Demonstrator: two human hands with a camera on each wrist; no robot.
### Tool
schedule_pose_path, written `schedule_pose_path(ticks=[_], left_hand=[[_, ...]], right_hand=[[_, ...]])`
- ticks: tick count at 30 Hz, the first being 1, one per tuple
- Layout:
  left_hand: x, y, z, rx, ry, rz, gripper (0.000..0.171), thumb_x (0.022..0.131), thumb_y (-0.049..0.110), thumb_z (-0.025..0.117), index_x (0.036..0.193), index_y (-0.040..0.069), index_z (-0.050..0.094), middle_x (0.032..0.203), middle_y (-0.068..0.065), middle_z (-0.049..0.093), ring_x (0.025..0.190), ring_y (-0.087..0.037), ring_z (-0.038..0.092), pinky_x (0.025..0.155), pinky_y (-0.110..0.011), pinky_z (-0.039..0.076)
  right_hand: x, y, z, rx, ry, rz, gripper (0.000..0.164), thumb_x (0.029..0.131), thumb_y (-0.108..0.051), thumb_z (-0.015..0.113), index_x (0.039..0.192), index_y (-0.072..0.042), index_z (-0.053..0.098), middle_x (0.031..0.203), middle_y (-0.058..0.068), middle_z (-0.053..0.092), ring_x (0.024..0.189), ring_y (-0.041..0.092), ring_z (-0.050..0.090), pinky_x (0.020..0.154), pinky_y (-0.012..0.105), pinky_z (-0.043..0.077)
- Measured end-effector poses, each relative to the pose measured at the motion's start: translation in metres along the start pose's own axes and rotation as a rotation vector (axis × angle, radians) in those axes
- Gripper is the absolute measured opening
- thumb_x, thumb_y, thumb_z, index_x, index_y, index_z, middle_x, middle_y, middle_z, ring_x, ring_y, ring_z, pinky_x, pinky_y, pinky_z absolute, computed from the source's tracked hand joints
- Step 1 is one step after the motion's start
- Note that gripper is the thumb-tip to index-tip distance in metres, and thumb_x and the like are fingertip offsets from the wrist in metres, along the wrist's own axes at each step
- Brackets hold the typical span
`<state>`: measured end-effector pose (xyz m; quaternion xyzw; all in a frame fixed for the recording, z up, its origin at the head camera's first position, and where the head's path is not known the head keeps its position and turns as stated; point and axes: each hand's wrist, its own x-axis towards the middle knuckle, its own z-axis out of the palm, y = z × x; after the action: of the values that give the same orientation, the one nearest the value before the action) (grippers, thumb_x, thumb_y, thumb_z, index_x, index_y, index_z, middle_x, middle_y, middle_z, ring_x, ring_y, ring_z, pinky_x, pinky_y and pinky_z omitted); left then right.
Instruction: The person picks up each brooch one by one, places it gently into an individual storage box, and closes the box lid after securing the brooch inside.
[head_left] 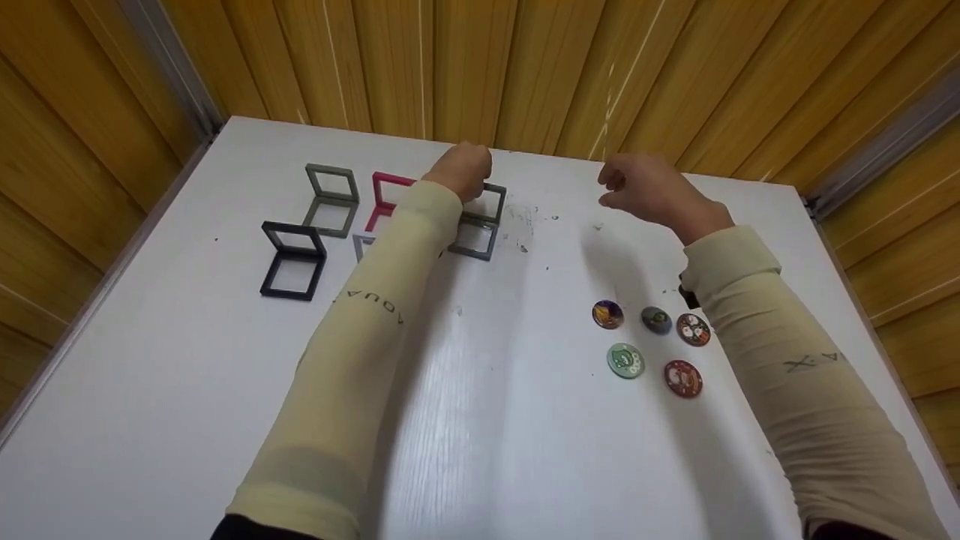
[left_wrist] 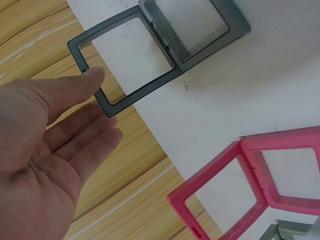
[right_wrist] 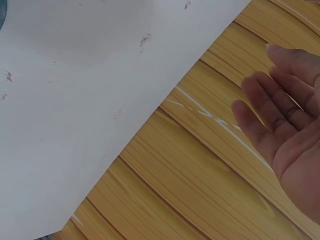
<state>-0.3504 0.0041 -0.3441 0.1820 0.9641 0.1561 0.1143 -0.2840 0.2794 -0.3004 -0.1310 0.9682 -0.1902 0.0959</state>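
My left hand [head_left: 461, 171] is at the far edge of the table over a dark grey hinged display frame [head_left: 493, 241]. In the left wrist view, thumb and fingers pinch the outer edge of its raised half [left_wrist: 142, 93], while the other half lies on the table. Beside it stands a pink hinged frame [left_wrist: 292, 206], spread in the same way and partly covered by my left arm in the head view. My right hand [head_left: 656, 191] hovers above the far right of the table, fingers loosely bent, holding nothing.
To the left are an opened green-grey frame [head_left: 334, 201], a black one [head_left: 322, 259] and a light grey one [head_left: 360, 244] mostly behind my arm. Several round badges, among them a green one [head_left: 625, 361] and a red one [head_left: 683, 379], lie at right. Wood-patterned panels [head_left: 480, 75] border the table.
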Motion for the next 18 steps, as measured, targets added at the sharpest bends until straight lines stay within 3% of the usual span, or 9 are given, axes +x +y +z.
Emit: schedule_pose_path(ticks=[9,18], left_hand=[[0.005,-0.006,0.006,-0.015,0.002,-0.017,0.028,0.108,-0.002,0.057,0.128,0.002,0.075,0.124,-0.014,0.074,0.111,-0.025,0.069,0.1,-0.035,0.055],[0.003,-0.006,0.013,-0.163,0.037,-0.013,0.031,0.104,-0.007,0.061,0.129,0.004,0.076,0.125,-0.014,0.073,0.113,-0.023,0.066,0.104,-0.033,0.053]], right_hand=[[-0.009,0.008,0.007,-0.022,-0.042,0.007,0.019,0.1,-0.003,0.07,0.117,0.004,0.071,0.115,0.024,0.069,0.105,0.039,0.065,0.091,0.054,0.054],[-0.022,0.015,0.015,-0.048,-0.098,0.02,0.018,0.098,-0.003,0.074,0.115,0.002,0.073,0.108,0.02,0.07,0.1,0.035,0.065,0.087,0.051,0.055]])
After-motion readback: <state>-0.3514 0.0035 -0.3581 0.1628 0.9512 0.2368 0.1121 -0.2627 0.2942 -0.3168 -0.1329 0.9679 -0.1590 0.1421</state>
